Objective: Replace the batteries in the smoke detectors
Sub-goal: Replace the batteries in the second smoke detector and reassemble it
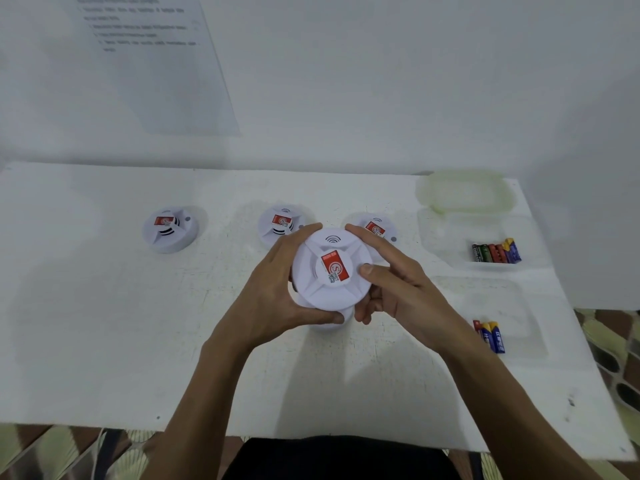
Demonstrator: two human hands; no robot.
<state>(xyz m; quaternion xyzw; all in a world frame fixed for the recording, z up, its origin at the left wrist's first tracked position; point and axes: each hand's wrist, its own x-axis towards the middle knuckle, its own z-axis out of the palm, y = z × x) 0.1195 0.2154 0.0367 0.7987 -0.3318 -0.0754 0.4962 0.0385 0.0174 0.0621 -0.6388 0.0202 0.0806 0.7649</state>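
Now I hold one smoke detector (pixel 332 268) up.
My left hand (pixel 277 296) and my right hand (pixel 401 292) both curl round it, just over the white counter (pixel 104 323).

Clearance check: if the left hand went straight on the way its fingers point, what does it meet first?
The left hand grips the held smoke detector. Past that, its fingers aim at the rightmost table detector, though the hand looks raised and might pass over it.
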